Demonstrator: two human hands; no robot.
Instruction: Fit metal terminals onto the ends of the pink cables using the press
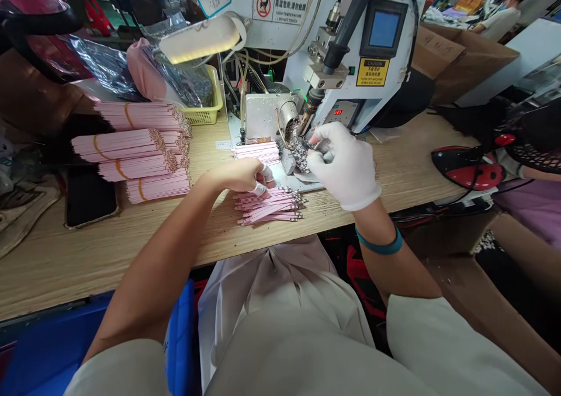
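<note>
My right hand [344, 165], in a white glove, is pinched closed beside the hot tip of the soldering machine [307, 118]. What its fingers hold is too small to make out. White covers wrap some fingertips of my left hand [256, 177], which is curled at the top edge of a loose pile of pink strip-like wires [272, 208] with metallic ends. Whether a wire is between those fingers is hidden. Just behind lies another row of pink wires [258, 152]. Small silvery bits [300, 155] are heaped under the tip, between my hands.
Banded bundles of pink wires [131, 148] are stacked at left, near a dark phone [91, 194]. A lamp [199, 38] hangs over a yellow basket [210, 107]. The machine bears a high-temperature sign [280, 2]. At right are a red-and-black fan [468, 165] and another person's arm [521, 244].
</note>
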